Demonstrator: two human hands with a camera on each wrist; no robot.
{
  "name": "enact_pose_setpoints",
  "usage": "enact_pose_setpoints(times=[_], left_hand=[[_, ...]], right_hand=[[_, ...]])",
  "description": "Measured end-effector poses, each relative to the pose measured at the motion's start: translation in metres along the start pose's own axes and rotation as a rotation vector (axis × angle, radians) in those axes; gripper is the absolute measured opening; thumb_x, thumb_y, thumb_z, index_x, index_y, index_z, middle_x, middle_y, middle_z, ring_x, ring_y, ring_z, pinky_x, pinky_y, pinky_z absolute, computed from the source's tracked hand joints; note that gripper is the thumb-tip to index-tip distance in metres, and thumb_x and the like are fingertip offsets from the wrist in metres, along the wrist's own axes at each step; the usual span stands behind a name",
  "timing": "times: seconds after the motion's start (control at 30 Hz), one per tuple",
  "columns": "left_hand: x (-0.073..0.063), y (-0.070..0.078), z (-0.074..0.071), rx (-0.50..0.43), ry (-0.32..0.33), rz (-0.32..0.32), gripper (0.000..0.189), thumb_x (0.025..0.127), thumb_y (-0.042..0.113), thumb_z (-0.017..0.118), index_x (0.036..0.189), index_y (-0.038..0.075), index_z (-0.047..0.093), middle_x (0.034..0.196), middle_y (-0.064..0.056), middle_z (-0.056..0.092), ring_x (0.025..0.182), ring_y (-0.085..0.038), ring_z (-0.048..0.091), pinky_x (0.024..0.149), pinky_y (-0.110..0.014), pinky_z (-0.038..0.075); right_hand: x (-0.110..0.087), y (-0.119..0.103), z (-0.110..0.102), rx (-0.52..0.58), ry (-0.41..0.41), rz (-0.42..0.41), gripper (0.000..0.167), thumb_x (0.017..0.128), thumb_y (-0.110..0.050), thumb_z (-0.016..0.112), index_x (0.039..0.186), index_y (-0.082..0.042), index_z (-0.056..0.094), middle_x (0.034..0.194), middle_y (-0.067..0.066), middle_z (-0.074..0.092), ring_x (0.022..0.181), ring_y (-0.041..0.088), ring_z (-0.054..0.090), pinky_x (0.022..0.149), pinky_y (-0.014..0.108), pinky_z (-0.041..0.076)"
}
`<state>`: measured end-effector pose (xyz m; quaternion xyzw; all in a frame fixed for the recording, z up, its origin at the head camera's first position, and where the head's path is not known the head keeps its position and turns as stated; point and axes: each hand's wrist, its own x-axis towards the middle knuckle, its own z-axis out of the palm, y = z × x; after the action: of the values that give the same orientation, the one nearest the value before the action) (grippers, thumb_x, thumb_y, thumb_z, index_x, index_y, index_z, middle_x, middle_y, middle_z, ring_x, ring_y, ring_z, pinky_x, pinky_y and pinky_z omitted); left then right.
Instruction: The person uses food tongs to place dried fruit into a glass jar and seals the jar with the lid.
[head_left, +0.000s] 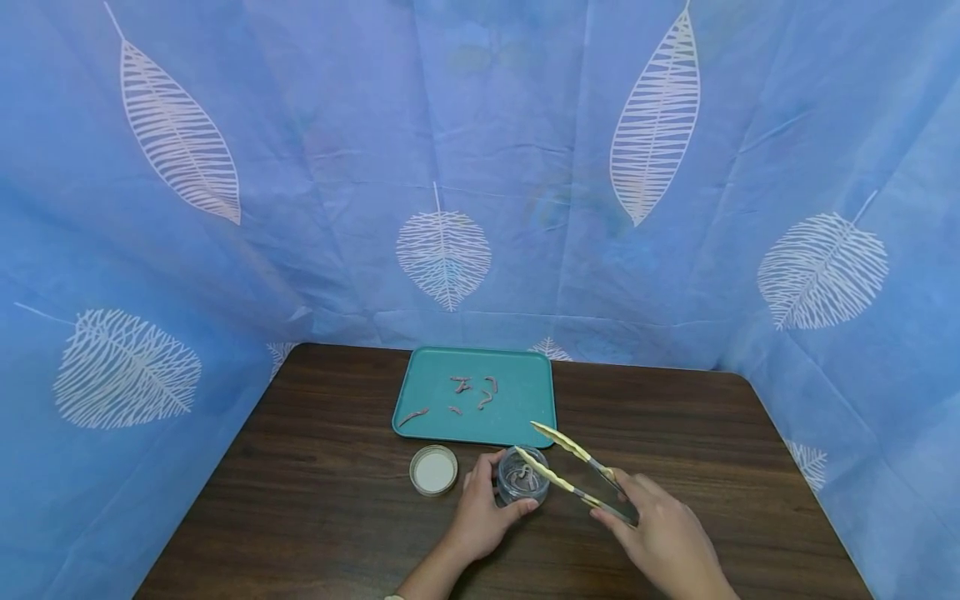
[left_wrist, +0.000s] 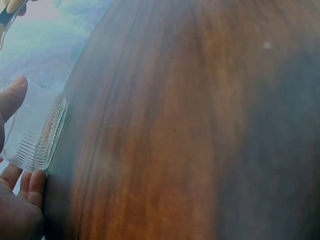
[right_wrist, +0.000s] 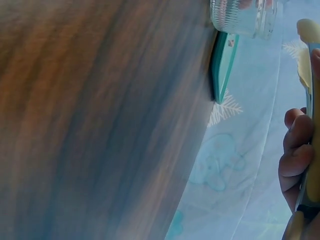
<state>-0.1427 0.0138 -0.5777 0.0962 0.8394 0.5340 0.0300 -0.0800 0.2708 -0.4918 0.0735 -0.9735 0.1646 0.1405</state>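
Left grip: thumb and fingers wrapped round the jar (head_left: 542, 488), the left hand (head_left: 480, 515) on its left and near sides.
Right grip: grasping the tongs (head_left: 587, 458), the right hand (head_left: 663, 533) to the right of the jar.
Tongs' arms: spread apart, one crossing over the jar's mouth, the other reaching past its right side.
Pinkish strips (head_left: 522, 476): inside the jar.
Round lid (head_left: 434, 472): left of the jar, pale face up.
Teal tray (head_left: 525, 400): just beyond the jar, with several scattered strips (head_left: 462, 387).
Wooden tabletop (head_left: 315, 500): under the jar.
Blue leaf-print cloth (head_left: 525, 167): well behind the jar.
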Motion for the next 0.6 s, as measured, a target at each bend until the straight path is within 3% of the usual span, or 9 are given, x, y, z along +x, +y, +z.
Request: enact_pose_setpoints(times=[0.1, 0.17, 0.27, 0.4, 0.6], left_hand=[[0.001, 0.001, 0.0, 0.001, -0.002, 0.004, 0.084, 0.086, 0.04, 0.094, 0.152, 0.013, 0.048, 0.144, -0.009, 0.063, 0.125, -0.024, 0.053, 0.1, -0.03, 0.058], [0.001, 0.001, 0.0, 0.002, -0.002, 0.009, 0.085, 0.086, 0.039, 0.094, 0.152, 0.012, 0.048, 0.143, -0.009, 0.063, 0.125, -0.025, 0.053, 0.1, -0.03, 0.058], [0.001, 0.001, 0.0, 0.001, -0.001, 0.007, 0.085, 0.085, 0.04, 0.094, 0.152, 0.012, 0.048, 0.142, -0.009, 0.064, 0.125, -0.025, 0.054, 0.1, -0.031, 0.058], [0.001, 0.0, 0.0, -0.008, 0.002, 0.002, 0.086, 0.085, 0.041, 0.094, 0.151, 0.012, 0.048, 0.141, -0.009, 0.064, 0.125, -0.024, 0.053, 0.1, -0.03, 0.058], [0.001, -0.001, 0.001, -0.008, 0.014, -0.003, 0.085, 0.084, 0.04, 0.095, 0.151, 0.013, 0.049, 0.138, -0.007, 0.065, 0.124, -0.022, 0.053, 0.099, -0.029, 0.057]], right_hand=[[0.007, -0.002, 0.001, 0.0, -0.02, 0.01, 0.067, 0.084, -0.04, 0.094, 0.135, -0.003, 0.073, 0.095, -0.003, 0.074, 0.063, -0.003, 0.044, 0.055, 0.022, 0.041], [0.012, -0.003, 0.002, 0.005, -0.022, 0.006, 0.068, 0.084, -0.041, 0.094, 0.136, -0.002, 0.073, 0.098, -0.002, 0.075, 0.064, -0.003, 0.044, 0.055, 0.022, 0.041], [0.017, -0.003, 0.004, 0.014, -0.017, 0.002, 0.07, 0.083, -0.04, 0.094, 0.137, -0.001, 0.072, 0.1, 0.001, 0.076, 0.068, 0.002, 0.055, 0.058, 0.026, 0.048], [0.025, -0.003, 0.008, 0.025, -0.024, 0.016, 0.073, 0.081, -0.038, 0.096, 0.14, -0.002, 0.07, 0.103, 0.004, 0.078, 0.08, 0.018, 0.073, 0.067, 0.04, 0.061], [0.036, 0.0, 0.017, 0.047, -0.047, 0.065, 0.081, 0.08, -0.04, 0.097, 0.144, -0.001, 0.067, 0.108, 0.007, 0.079, 0.091, 0.029, 0.078, 0.078, 0.049, 0.064]])
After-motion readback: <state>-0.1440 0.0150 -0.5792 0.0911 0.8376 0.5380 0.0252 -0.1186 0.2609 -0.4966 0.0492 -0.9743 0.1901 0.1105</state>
